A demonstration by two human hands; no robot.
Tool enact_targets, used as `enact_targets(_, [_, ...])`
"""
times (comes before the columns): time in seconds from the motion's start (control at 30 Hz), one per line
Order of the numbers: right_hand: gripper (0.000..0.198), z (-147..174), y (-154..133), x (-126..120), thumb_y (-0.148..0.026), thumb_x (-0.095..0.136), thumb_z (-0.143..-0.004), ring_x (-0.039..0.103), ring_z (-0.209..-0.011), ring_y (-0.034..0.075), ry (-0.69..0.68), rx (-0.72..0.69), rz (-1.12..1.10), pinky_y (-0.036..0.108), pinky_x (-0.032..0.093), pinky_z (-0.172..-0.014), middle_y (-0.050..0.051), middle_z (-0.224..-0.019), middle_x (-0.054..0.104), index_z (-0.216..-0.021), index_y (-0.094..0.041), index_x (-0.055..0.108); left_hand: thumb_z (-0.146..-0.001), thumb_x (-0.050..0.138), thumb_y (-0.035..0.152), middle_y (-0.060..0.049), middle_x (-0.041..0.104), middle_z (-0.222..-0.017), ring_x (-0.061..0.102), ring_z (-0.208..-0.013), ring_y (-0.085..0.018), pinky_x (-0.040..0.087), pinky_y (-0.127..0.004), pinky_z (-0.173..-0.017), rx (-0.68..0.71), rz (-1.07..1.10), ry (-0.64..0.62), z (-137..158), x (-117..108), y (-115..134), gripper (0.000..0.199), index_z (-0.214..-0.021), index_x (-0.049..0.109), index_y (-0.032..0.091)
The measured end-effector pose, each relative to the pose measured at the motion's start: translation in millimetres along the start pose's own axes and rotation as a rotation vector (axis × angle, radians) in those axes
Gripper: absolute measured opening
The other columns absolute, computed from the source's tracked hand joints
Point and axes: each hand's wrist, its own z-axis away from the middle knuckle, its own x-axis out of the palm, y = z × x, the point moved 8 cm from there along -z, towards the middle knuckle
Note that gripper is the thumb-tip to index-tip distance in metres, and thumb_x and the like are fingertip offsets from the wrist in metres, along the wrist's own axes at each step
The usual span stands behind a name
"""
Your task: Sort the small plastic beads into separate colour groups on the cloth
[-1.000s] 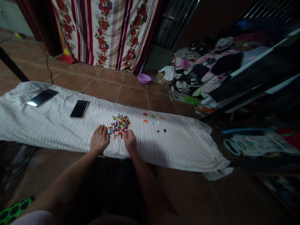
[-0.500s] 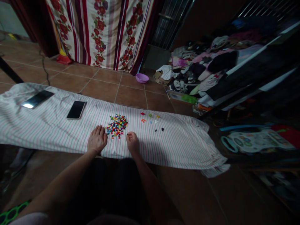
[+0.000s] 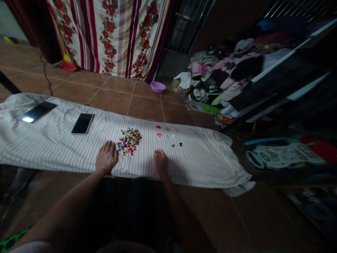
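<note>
A pile of small multicoloured pieces (image 3: 130, 141), like beads or tiny bricks, lies on the striped cloth (image 3: 65, 151). My left hand (image 3: 107, 155) rests flat at the pile's left edge, its fingers stretched out. To the right of the pile, my right hand (image 3: 162, 162) is pinched around a tiny dark piece (image 3: 155, 151). Beyond it sit small groups sorted by colour: red pieces (image 3: 158, 127), green pieces (image 3: 166, 129), yellow pieces (image 3: 175, 129), orange pieces (image 3: 159, 134), a light blue piece (image 3: 167, 136), white pieces (image 3: 173, 135), grey pieces (image 3: 173, 145) and black pieces (image 3: 180, 144).
A smartphone (image 3: 82, 123) and a larger dark slab with a bright reflection (image 3: 38, 111) lie on the cloth's left side. A purple basin (image 3: 158, 87) stands on the tiled floor. Heaped clothes (image 3: 223, 73) fill the right background; a floral curtain (image 3: 119, 38) hangs behind.
My right hand has moved right, away from the pile, with the tiny dark piece still pinched. My left hand stays beside the pile. The view has shifted slightly.
</note>
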Motion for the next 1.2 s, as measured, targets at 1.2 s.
enact_targets(1.2, [0.04, -114.5, 102.6, -123.3, -0.024, 0.042, -0.072, 0.061, -0.08, 0.022, 0.212, 0.215, 0.448, 0.032, 0.045, -0.077, 0.009, -0.086, 0.071, -0.097, -0.017, 0.074, -0.089, 0.035, 0.031, -0.02, 0.056, -0.131, 0.044, -0.129, -0.032, 0.038, -0.046, -0.104, 0.01, -0.06, -0.003, 0.4, 4.1, -0.8, 0.047, -0.122, 0.057, 0.007])
